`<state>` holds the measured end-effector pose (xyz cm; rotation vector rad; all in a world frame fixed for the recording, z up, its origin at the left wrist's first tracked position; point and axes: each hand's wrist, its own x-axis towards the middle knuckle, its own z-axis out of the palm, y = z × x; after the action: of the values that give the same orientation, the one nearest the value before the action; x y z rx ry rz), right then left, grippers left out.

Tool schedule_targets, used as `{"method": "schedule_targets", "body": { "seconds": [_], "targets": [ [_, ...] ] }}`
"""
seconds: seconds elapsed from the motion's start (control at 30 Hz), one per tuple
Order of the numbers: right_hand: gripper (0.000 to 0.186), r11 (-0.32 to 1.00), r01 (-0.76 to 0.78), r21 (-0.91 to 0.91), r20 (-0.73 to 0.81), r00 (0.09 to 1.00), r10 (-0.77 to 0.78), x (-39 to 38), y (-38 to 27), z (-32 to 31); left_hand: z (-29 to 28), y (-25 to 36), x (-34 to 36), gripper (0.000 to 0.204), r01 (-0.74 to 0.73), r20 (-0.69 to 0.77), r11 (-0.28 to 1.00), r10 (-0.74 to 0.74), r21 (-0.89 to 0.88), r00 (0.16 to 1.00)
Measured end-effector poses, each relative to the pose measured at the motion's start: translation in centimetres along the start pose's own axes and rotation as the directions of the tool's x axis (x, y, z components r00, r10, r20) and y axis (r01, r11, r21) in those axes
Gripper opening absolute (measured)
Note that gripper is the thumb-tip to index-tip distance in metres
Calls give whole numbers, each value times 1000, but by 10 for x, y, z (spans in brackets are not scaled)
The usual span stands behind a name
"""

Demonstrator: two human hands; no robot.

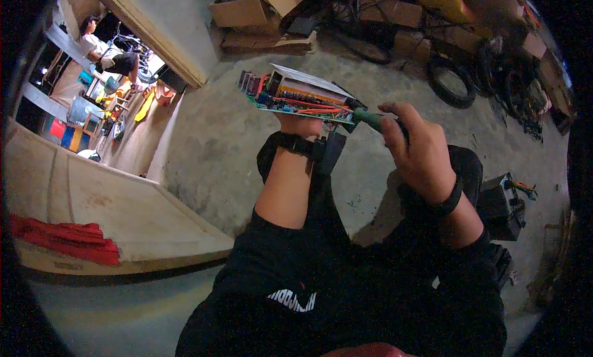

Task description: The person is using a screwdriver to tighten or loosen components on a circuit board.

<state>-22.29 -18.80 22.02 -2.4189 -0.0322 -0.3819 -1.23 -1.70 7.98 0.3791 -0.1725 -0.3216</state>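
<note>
My left hand [301, 126], mostly hidden beneath it, holds up a green circuit board [272, 105] above the floor. Red wires [309, 107] run along the board, and a large block with a pale top panel [312, 82] stands on it. In my right hand [420, 150] is a green-handled tool [369, 118] that looks like a screwdriver. Its far end meets the board's right edge, where the tip is hidden among dark parts. Dark bands circle both wrists.
On the floor to my right sits a dark metal box [501, 205] with coloured wires. Tyres [451, 82] and cardboard boxes [241, 14] crowd the far side. A red cloth [65, 239] lies on a ledge at left; beyond a doorway a person [102, 51] sits.
</note>
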Motion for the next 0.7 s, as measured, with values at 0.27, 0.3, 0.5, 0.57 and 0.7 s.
{"method": "schedule_targets", "body": {
  "seconds": [0.27,0.3,0.5,0.57,0.7],
  "targets": [
    [47,893,446,-58,-215,868,-447,11,5,4,-24,3,5,81,-19,-31,988,24,155,999],
    [46,912,410,-27,-198,892,-407,9,4,2,-22,4,5,79,-8,43,996,4,89,999],
    [29,982,119,-144,-29,992,-125,5,8,2,1,7,-3,71,-25,-52,995,30,91,998],
    [26,961,251,-114,-153,952,-267,6,10,5,6,4,-7,70,-22,-81,993,31,112,996],
    [26,892,444,81,-306,863,-402,11,9,9,3,5,-2,70,-57,-97,995,65,81,993]
  ]
}}
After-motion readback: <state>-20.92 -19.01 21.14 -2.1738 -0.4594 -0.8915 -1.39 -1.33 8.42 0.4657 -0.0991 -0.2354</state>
